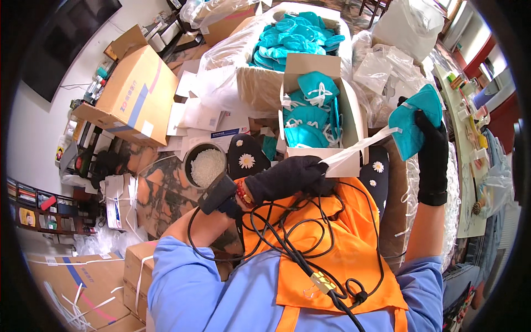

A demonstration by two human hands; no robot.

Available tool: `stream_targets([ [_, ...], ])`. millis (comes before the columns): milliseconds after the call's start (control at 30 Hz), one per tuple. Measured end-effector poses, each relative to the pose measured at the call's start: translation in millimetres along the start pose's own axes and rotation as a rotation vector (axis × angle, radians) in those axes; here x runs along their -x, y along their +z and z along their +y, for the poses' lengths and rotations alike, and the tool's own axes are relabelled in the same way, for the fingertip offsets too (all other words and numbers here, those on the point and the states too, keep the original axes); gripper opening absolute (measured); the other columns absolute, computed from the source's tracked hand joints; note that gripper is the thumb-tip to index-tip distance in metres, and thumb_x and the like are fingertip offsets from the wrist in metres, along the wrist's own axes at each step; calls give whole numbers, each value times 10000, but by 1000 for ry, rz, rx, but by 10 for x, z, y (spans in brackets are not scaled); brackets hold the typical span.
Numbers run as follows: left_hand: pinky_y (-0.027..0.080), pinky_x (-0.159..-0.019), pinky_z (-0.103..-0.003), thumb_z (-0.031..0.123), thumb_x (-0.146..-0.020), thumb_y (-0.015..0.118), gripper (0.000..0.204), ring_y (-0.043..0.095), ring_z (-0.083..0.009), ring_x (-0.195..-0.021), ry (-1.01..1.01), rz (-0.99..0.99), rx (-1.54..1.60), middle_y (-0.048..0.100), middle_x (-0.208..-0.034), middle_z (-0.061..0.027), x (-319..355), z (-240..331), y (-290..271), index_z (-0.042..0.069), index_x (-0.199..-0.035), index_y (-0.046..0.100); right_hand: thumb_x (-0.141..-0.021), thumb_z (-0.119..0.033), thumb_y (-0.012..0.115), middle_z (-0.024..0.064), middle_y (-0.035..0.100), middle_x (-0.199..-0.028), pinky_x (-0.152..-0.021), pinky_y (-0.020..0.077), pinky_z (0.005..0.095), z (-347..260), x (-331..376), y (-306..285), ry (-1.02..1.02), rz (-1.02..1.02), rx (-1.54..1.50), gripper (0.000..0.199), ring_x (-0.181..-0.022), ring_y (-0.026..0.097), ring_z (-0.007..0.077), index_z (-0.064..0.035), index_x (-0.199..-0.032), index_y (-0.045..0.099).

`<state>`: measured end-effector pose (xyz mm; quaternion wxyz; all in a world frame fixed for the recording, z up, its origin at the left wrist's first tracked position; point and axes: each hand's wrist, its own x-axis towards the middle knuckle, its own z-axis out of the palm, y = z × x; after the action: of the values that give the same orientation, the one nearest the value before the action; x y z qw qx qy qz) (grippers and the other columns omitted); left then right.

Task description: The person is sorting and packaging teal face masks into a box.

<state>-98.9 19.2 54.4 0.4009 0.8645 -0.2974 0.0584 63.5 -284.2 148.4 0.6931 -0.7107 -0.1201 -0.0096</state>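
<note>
Past the right edge of the white box (354, 119), the right hand (431, 144) pinches a likely light, bendy mask (410, 124), best held by its rim, left hand (296, 177) gripping its strap (359, 145).

This looks like a living room in a home that doubles as a small packing workshop. A wide black television (69, 41) hangs on the white wall (38, 130), with a low dark shelf (62, 207) of books and small objects along that side. A long cluttered table (470, 217) runs down the right. On the marbled floor (157, 205) stand brown cartons (124, 94), plastic bags (408, 29) and a deep plastic-lined box (257, 91) heaped with teal masks (298, 36)
</note>
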Motion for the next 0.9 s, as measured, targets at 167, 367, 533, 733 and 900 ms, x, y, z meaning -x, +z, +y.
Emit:
stream_targets([
  [167, 479, -610, -230, 224, -924, 550, 175, 560, -101, -717, -291, 3, 379, 594, -826, -15, 206, -76, -316, 69, -966, 622, -913, -239, 634, 101, 656, -1069, -878, 494, 316, 295, 111, -374, 29, 113, -80, 375, -940, 638, 188, 11, -1187, 581],
  [367, 475, -596, -235, 224, -950, 526, 219, 549, -93, -694, -515, -141, 677, 603, -814, -17, 89, 119, -265, 28, -973, 619, -994, -268, 478, 173, 577, -1265, -944, 506, 382, 124, 442, 57, 97, -30, -319, 461, -1115, 602, 264, 30, -1344, 439],
  [533, 519, -690, -314, 168, -908, 569, 181, 636, -177, -778, -335, 47, 372, 649, -855, -89, -132, 183, -250, 19, -979, 642, -794, -209, 742, 130, 602, -1239, -970, 471, 402, -163, 785, 347, 135, -920, -209, 585, -1131, 587, 235, -33, -1309, 527],
  [733, 538, -688, -381, 183, -848, 613, 183, 649, -290, -810, -81, -11, -242, 628, -872, -108, -102, 520, -461, 62, -970, 675, -798, -112, 741, 84, 692, -1035, -881, 509, 312, -12, 793, 794, 266, -1111, -35, 375, -959, 650, 152, -13, -1144, 633],
  [900, 547, -762, -398, 85, -828, 638, 338, 658, -320, -868, 165, 109, -426, 639, -1035, -166, 24, 247, -129, -38, -1141, 603, -805, -76, 701, 66, 680, -986, -824, 516, 307, 92, 1158, 992, 261, -499, -292, 271, -908, 646, 149, -43, -1070, 656],
])
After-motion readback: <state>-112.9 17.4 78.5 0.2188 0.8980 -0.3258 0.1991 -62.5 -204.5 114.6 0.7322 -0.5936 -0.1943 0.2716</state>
